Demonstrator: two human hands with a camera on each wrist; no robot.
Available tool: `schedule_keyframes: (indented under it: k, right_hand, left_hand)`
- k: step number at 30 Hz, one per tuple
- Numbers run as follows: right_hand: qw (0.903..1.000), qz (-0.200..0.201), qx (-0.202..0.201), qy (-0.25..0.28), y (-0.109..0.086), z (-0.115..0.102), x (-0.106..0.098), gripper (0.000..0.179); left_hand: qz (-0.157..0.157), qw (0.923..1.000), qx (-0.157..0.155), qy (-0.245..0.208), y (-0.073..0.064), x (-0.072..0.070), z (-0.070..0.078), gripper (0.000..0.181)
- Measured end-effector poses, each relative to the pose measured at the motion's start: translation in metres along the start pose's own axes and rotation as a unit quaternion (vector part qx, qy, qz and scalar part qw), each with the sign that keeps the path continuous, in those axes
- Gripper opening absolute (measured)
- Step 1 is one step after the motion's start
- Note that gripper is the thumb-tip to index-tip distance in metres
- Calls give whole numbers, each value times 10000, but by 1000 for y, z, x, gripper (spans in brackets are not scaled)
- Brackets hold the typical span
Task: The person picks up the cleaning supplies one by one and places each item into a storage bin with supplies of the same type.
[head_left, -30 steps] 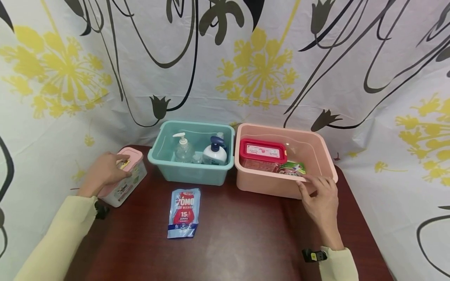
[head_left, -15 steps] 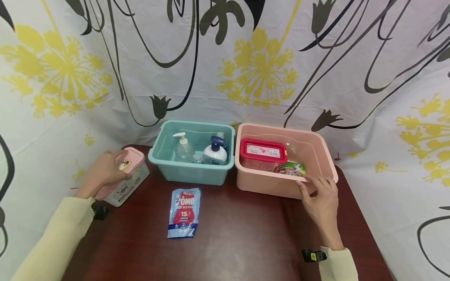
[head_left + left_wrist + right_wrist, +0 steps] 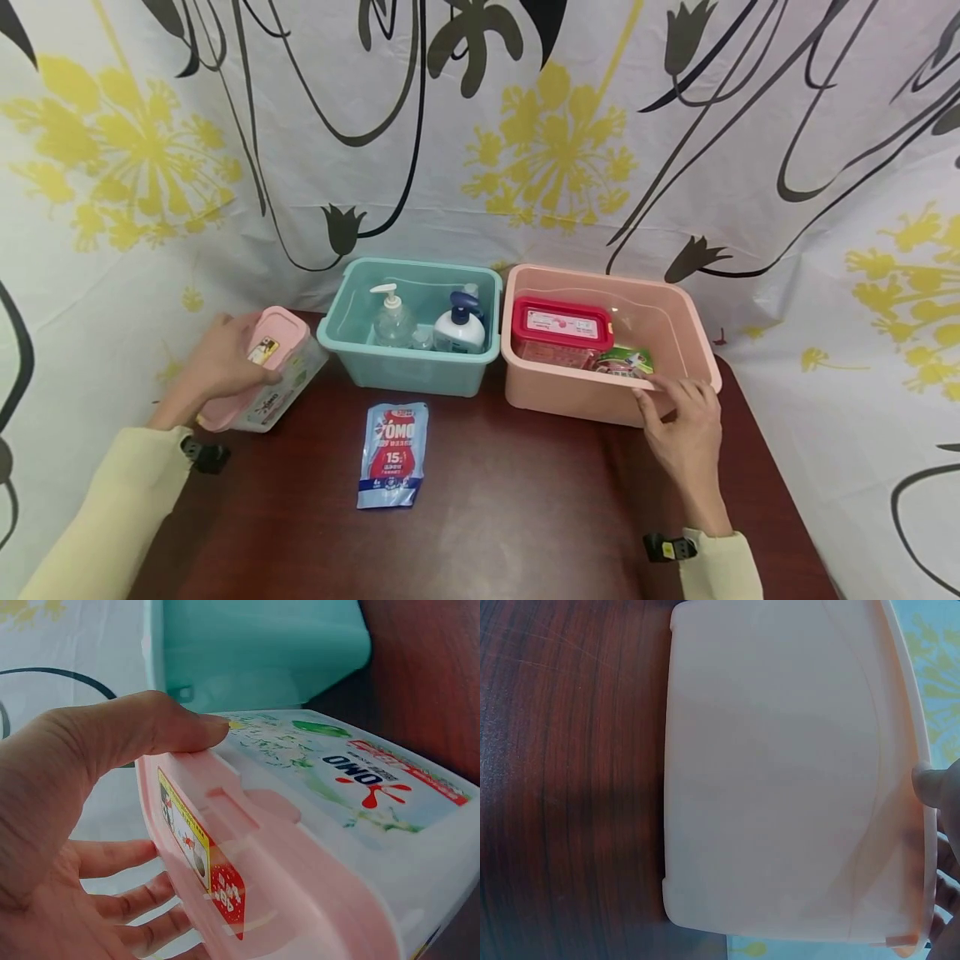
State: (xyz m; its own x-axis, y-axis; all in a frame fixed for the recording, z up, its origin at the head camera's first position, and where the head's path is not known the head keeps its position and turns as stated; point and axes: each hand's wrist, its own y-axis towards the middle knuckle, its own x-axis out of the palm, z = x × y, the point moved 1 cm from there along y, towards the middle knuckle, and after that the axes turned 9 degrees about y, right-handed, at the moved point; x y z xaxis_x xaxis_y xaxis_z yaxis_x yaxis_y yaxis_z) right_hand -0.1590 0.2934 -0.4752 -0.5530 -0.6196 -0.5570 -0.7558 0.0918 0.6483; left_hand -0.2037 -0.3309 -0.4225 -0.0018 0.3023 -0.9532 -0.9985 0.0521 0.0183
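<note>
My left hand (image 3: 217, 362) grips an OMO laundry detergent box (image 3: 288, 383) with a pink lid (image 3: 300, 885) at the table's left side. In the left wrist view the thumb lies on the printed front, and the other fingers go round the far side. The box is tilted, its lid leaning left; whether it touches the table I cannot tell. On the right, my right hand (image 3: 682, 425) holds the front rim of a peach-coloured plastic bin (image 3: 577, 400), thumb outside, fingertips over the edge. Inside that bin are a red-lidded clear container (image 3: 562, 325) and a green packet (image 3: 630, 360).
A teal bin (image 3: 412, 375) stands between the box and the peach bin, holding a clear pump bottle (image 3: 392, 321) and a white bottle with a dark blue pump (image 3: 459, 329). A blue OMO pouch (image 3: 392, 456) lies flat on the dark wooden table (image 3: 517, 500). Patterned cloth hangs behind.
The detergent box has tipped further and shifted slightly towards the teal bin, its lower edge rising. My left wrist has moved a little left. The right hand stays on the peach bin's rim.
</note>
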Motion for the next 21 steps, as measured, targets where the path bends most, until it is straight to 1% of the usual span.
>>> schedule_keyframes:
  k: [5,9,11,15,21]
  right_hand:
    - [10000,24,-49,21,0,3,1,31]
    - [10000,28,-53,14,0,3,1,31]
    - [10000,26,-46,11,0,3,1,31]
    - [10000,12,-35,38,0,2,0,31]
    - [10000,16,-1,73,0,1,0,32]
  left_hand:
    - [289,9995,40,-74,-3,-8,3,107]
    - [357,9993,-12,-64,-6,-15,3,107]
    - [332,9994,-103,-86,-8,-18,5,109]
    - [425,9988,-179,-147,-10,-24,7,112]
    - [682,9975,-111,-127,-12,-32,11,114]
